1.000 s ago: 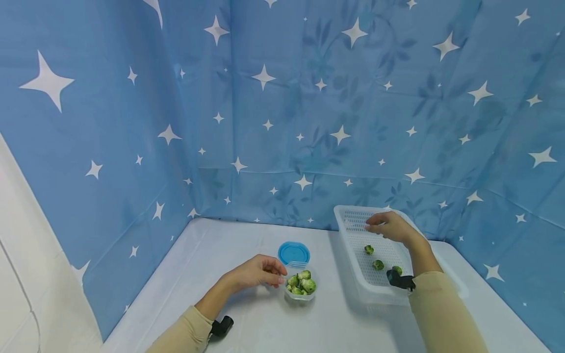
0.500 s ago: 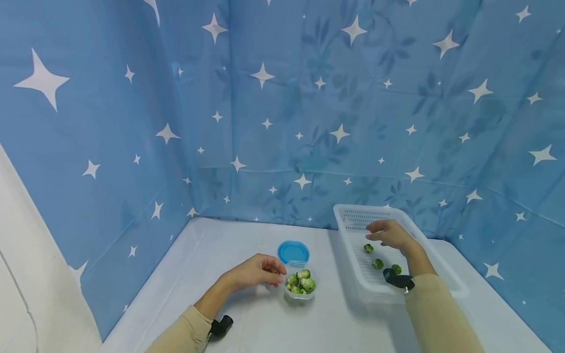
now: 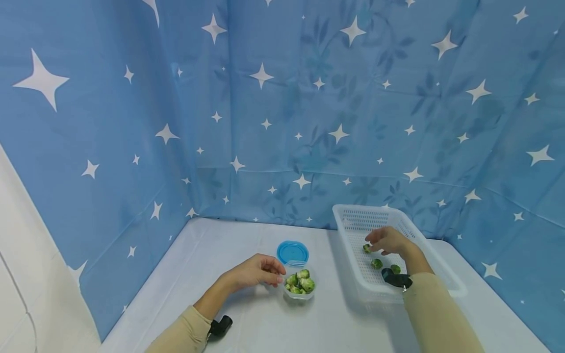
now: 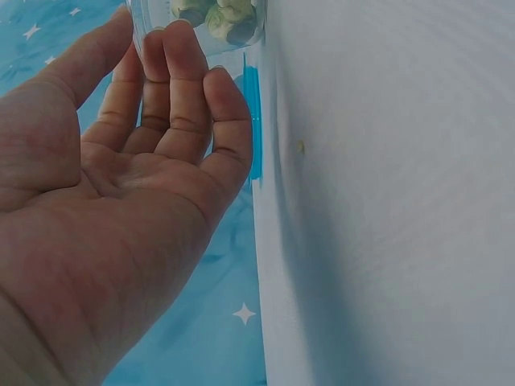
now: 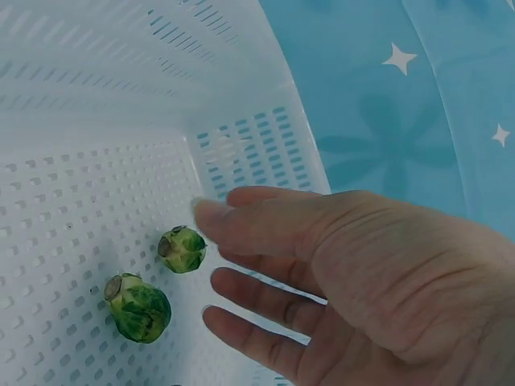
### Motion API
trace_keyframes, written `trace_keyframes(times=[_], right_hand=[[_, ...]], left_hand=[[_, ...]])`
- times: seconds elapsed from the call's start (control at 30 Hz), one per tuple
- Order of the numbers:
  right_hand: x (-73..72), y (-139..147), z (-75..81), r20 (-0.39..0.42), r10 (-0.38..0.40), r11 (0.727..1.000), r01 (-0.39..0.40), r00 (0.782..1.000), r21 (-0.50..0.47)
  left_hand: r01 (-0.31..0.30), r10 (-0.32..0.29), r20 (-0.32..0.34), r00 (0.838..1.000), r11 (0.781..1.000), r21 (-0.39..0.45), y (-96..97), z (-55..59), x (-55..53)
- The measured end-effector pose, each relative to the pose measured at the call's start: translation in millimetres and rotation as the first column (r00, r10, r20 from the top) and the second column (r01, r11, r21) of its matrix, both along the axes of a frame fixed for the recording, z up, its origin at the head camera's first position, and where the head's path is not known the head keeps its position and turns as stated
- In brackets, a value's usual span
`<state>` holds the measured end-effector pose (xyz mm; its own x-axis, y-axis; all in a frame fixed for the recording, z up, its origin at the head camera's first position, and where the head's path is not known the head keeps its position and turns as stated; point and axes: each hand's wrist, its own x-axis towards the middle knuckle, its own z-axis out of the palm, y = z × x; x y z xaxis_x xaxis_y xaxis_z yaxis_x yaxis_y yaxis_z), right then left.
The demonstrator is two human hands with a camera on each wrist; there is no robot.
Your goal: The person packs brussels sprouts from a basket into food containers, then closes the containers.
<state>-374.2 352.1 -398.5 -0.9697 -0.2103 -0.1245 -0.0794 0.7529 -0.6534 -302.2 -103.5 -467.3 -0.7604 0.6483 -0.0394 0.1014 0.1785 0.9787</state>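
In the head view a small clear plastic tub [image 3: 299, 295] filled with green Brussels sprouts [image 3: 304, 283] stands on the table. My left hand [image 3: 256, 271] is at its left side, loosely bent fingertips right at its wall; in the left wrist view the palm shows bare. At the right, my right hand [image 3: 390, 241] reaches down into a white perforated basket [image 3: 356, 264]. Its fingers are loosely bent and hold nothing. Close to their tips lies one Brussels sprout [image 5: 183, 249], and another sprout [image 5: 140, 309] sits beside it on the basket floor. A third sprout [image 3: 395, 269] lies near the right wrist.
A round blue lid [image 3: 293, 251] lies on the white table [image 3: 326, 323] just behind the tub. Behind the table hangs a blue curtain [image 3: 282, 122] with white stars. The basket's raised walls surround the right hand. A dark wrist camera [image 3: 397, 278] overlaps the basket.
My right hand has come down and slightly nearer, from over the back of the basket to beside the farthest sprout. My left hand, the tub and the lid stay in place.
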Motion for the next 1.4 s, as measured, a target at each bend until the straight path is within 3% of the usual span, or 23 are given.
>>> trace_keyframes(times=[0.17,0.33,0.97,1.4], right_hand=[[0.7,1,-1.3,0.062,0.021,1.0,-0.022,0.998,0.018],[2.4,-2,-2.1,0.107,-0.031,0.999,0.028,0.994,0.034],[14.4,-5,0.7,0.175,-0.056,0.995,0.041,0.983,0.086],[9.9,-3,-2.5,0.232,-0.073,0.995,0.053,0.97,0.088]], left_hand=[[-0.003,0.003,0.002,1.0,1.0,-0.004,0.6,0.8,0.6],[-0.002,0.002,0.005,1.0,1.0,-0.002,0.7,1.6,0.8],[0.003,-0.003,-0.004,1.0,1.0,0.002,0.0,-1.1,-1.4],[0.008,-0.008,-0.013,1.0,1.0,0.001,0.3,-1.5,-1.8]])
